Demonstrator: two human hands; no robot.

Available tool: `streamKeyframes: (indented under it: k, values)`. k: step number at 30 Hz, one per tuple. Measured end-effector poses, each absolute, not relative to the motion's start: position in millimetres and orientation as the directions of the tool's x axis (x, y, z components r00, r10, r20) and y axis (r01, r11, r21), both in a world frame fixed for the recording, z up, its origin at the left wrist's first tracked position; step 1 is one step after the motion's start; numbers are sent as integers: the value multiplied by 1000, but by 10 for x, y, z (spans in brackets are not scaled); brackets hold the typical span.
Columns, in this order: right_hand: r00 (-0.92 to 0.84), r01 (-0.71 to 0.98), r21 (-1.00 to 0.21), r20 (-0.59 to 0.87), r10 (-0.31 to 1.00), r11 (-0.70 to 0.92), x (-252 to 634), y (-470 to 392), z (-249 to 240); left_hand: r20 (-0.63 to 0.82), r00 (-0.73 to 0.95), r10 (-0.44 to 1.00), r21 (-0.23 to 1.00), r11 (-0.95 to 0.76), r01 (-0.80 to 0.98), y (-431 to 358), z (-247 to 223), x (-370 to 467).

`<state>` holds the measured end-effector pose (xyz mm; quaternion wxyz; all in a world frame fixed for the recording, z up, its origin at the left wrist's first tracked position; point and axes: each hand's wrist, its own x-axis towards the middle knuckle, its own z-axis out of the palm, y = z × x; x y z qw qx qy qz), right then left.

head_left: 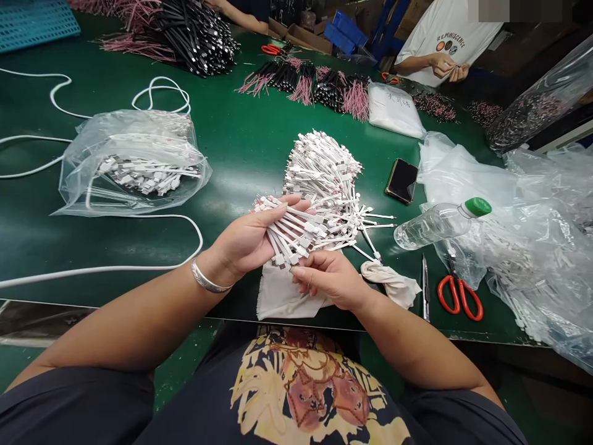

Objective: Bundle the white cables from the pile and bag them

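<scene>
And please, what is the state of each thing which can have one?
Left hand: palm up, holding white cables
Right hand: fingers pinched at bundle's edge
Phone: face up, screen dark
Bottle: capped
Near scissors: handles spread, blades unclear
Knife: blade position unclear
Left bag: bulging, cables inside
Cloth beside knife: bunched

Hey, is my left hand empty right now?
No, the left hand holds a bundle of short white cables across its fingers.

Bundle of short white cables with metal plugs (296, 233), held in open left hand (248, 238), pinched at lower edge by right hand (331, 278); red-handled scissors (460, 296) beside slim silver knife (425, 290).
</scene>
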<state>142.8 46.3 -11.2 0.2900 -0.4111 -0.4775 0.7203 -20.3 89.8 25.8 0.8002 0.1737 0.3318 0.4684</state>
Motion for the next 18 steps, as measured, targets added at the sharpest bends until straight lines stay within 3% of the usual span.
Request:
streamKeyframes:
  k: [9,14,18]
  values:
    - [-500,-51,-908,-337,798,-415,1447,468,-94,-392,319,863,610,503,-612,909,244,-197]
    - [-590,-126,-768,-451,670,-628,1462,499,-75,-371,318,873,625,488,-609,905,226,-205]
    - [-648,-200,-672,-455,611,-713,1484,538,-68,-369,320,872,621,488,-613,909,222,-212]
